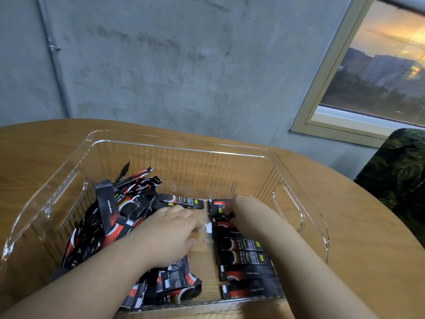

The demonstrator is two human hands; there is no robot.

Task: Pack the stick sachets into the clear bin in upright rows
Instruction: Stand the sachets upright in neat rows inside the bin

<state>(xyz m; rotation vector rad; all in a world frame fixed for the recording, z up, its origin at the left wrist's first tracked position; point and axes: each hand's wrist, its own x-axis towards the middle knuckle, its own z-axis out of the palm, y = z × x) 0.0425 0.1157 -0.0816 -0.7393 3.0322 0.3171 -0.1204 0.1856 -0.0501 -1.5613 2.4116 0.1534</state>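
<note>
My left hand (170,236) rests loosely curled on loose sachets (110,217); right hand's grip hidden. I'd square the row (243,259) against the clear bin (299,203) wall.

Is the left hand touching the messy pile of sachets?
Touching. The head view shows the left hand lying flat on the loose sachet pile inside the clear bin.

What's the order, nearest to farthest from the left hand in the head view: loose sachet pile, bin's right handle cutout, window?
From the left hand:
1. Loose sachet pile: directly under and left of it, touching.
2. Bin's right handle cutout: across the clear bin, on the right wall.
3. Window: in the wall, upper right, beyond the table.
</note>
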